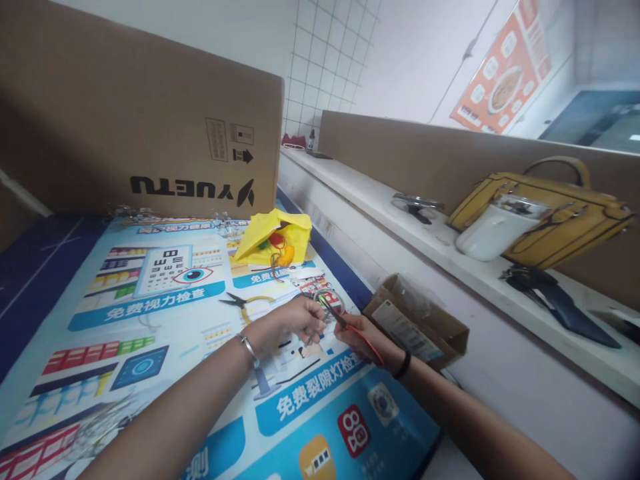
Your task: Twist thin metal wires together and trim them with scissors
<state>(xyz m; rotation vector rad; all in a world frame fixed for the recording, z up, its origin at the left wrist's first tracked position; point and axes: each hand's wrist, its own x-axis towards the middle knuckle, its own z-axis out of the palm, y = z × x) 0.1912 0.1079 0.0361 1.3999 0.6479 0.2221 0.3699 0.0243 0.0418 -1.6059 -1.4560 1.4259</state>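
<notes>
My left hand (305,320), with a silver bangle at the wrist, is closed in a pinch on thin strands over the printed sheet. Close on its right, my right hand (363,339) is closed around red-handled pliers (371,347), whose dark tips point up and left toward the strands. The exact contact at the tips is too small to tell. A coil of thin wire (330,299) lies just beyond both hands. To the left rest yellow-handled pliers (245,303). Farther back an open yellow bag (273,233) shows red, green and orange items inside.
The printed sheet (220,293) covers the table. A large cardboard box (150,107) stands behind. An open small box (420,320) sits at the right edge. The white ledge (370,200) holds a yellow handbag (545,213), a white container (487,233) and a dark tool (565,303). Wire bundles (107,420) lie front left.
</notes>
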